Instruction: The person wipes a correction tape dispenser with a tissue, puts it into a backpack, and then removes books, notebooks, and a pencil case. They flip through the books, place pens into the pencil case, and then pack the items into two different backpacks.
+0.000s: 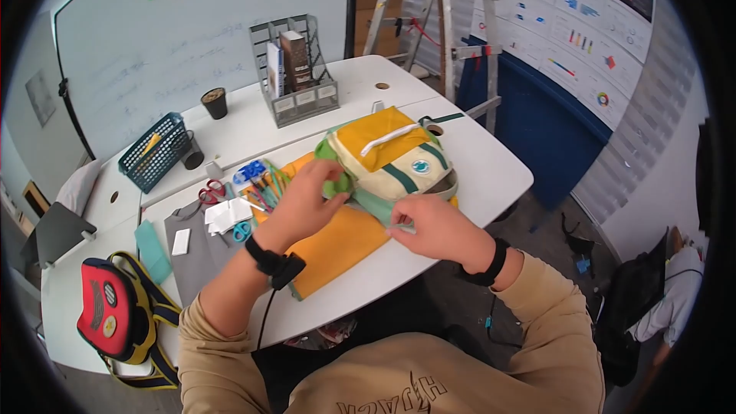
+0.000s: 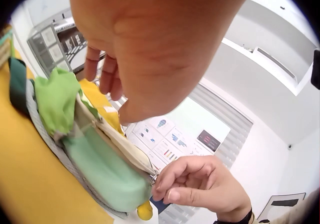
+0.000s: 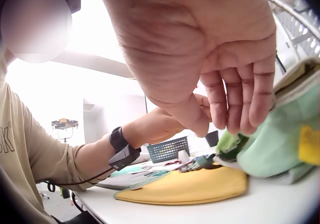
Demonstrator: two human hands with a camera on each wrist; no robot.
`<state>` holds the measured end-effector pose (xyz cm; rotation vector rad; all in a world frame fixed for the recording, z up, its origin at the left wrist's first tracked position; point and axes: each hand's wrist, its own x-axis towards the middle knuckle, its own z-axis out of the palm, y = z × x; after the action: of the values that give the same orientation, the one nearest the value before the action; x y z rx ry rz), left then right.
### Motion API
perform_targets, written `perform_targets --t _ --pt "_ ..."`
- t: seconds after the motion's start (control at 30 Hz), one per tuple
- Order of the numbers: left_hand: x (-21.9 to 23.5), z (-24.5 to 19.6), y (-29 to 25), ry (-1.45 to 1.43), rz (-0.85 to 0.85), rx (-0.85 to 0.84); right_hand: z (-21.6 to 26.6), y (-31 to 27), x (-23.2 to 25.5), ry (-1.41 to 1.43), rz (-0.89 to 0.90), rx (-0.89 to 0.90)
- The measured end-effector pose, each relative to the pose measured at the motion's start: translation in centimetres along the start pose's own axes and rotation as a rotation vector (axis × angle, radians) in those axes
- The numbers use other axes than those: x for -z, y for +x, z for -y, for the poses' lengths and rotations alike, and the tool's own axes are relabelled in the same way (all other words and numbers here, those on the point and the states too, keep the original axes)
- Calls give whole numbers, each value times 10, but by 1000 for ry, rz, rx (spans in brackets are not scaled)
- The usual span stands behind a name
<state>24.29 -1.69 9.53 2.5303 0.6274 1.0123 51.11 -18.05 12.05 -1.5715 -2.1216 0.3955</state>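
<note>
A cream, yellow and green backpack [image 1: 376, 155] lies on the table with its mint-green side toward the person. My left hand [image 1: 307, 198] is at its left end, beside a bright green piece of fabric [image 2: 59, 101], with fingers relaxed and thumb apart from them. At the near right edge, my right hand [image 1: 438, 231] has thumb and forefinger brought together at the metal zipper pull [image 2: 153, 179], pinching it. The right wrist view shows this hand's fingers hanging down beside the mint side. A flat yellow-orange cloth piece [image 1: 337, 249] lies under and in front of the bag.
Left of the bag are pencils [image 1: 270, 184], red-handled scissors [image 1: 211, 193], blue-handled scissors [image 1: 242, 231] and white papers [image 1: 224, 216]. Behind stand a teal basket [image 1: 153, 155], a potted plant [image 1: 215, 103] and a grey book rack [image 1: 307, 103]. A red bag [image 1: 107, 310] sits at the left edge.
</note>
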Motion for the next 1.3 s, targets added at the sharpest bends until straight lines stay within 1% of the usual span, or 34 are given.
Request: perform_targets --t 0.1,0.2,0.23,0.3,0.33,0.43,0.53,0.63,0.73,0.83,0.87,0.93,0.97,1.03,1.07,1.1,1.13,1.2,1.3 --pt "41 11 -49 198 202 393 -3 9 -38 -87 10 13" --pt "55 28 -101 284 232 486 15 25 -52 -170 90 -96" --pt "57 35 -114 269 221 497 21 29 -56 -188 117 -130" --pt "58 47 -135 232 194 522 24 34 -69 -257 88 -116" --pt "59 50 -140 211 174 506 25 36 -76 -296 74 -107" --pt "62 59 -153 152 114 457 14 42 -101 -413 -75 -100" --pt "63 59 -160 97 53 437 -2 59 -102 -503 -2 -209" --pt "69 59 -165 43 24 417 -9 78 -88 -383 -6 -285" --pt "83 56 -169 162 -21 455 -10 102 -83 -211 57 -309" --pt "104 57 -174 447 -10 768 11 131 -81 -12 91 -391" --pt "115 55 -175 499 63 921 6 142 -86 -49 93 -376" --pt "131 61 -188 680 89 995 -11 156 -94 -131 96 -358" --pt "137 64 -194 767 107 1032 -14 159 -94 -103 94 -344" --pt "152 64 -196 753 169 1158 -18 162 -94 -45 100 -319" --pt "161 65 -197 745 200 1221 -32 162 -104 12 54 -279" --pt "168 68 -198 735 232 1282 -32 162 -106 12 62 -307" --pt "170 77 -203 705 236 1323 -28 160 -104 12 70 -339" --pt "168 85 -210 695 198 1319 -28 155 -107 7 72 -373" --pt "163 96 -217 704 177 1306 -22 144 -106 152 -25 -355"
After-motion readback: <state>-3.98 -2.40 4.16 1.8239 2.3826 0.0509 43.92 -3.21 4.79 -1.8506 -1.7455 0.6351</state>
